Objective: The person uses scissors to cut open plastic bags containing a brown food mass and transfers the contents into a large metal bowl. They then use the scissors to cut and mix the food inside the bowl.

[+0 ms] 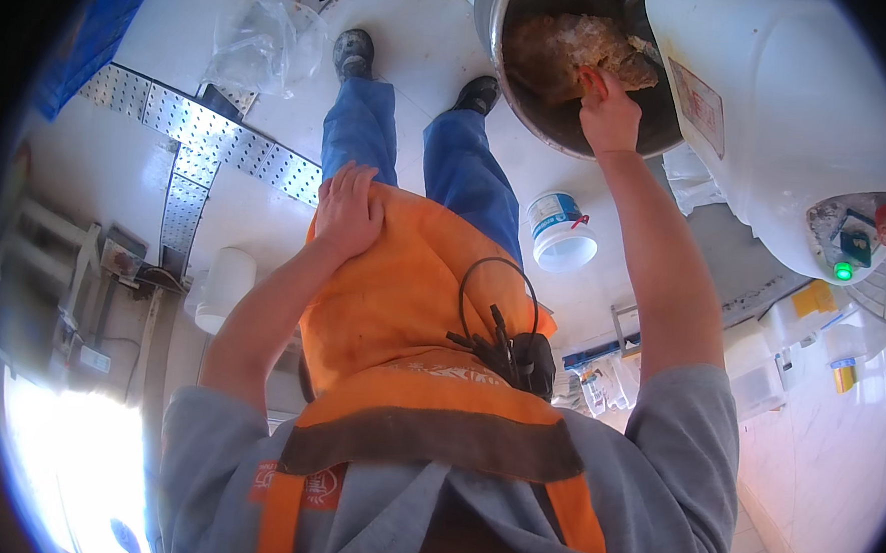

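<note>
My right hand [609, 114] reaches into the round metal bowl [496, 54] of a large white machine, its fingers closed on an orange-red item [593, 83], perhaps a handle or a loop. Beside those fingertips lies a brownish, lumpy mass [613, 49]; whether it is dough or another food is not clear. Part of the bowl's inside is dark, and the fingertips are partly hidden. My left hand [347, 204] rests on the orange apron [398, 274] over my thigh, fingers extended, with nothing in it.
The white machine [768, 91] stands at the right, with a green-lit button [843, 271]. A white bucket [562, 234] is on the floor below the bowl. Clear plastic bags [263, 45] lie near my foot. Perforated metal drain covers [202, 132] cross the floor. A blue crate [99, 33] is upper left.
</note>
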Available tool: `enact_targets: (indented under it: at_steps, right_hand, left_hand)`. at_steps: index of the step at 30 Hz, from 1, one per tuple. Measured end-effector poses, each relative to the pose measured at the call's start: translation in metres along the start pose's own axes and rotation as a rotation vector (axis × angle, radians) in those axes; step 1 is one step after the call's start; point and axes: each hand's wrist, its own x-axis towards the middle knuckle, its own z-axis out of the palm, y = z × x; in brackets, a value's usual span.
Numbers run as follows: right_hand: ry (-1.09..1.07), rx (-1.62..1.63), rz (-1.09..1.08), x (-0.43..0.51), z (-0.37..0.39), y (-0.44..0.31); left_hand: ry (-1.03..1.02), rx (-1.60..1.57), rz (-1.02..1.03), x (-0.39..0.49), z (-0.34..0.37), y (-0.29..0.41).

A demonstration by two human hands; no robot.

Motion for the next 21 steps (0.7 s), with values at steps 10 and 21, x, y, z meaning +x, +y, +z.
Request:
enact_targets:
  at_steps: [10,21]
  right_hand:
    - [-0.316,-0.393,-0.188,-0.012,0.005,-0.059]
    - [-0.056,-0.19,0.076,0.019,-0.029,-0.062]
  left_hand:
    - [0.059,0.103,0.103,0.006,0.003,0.001]
    - [0.04,-0.027,0.026,0.005,-0.004,-0.01]
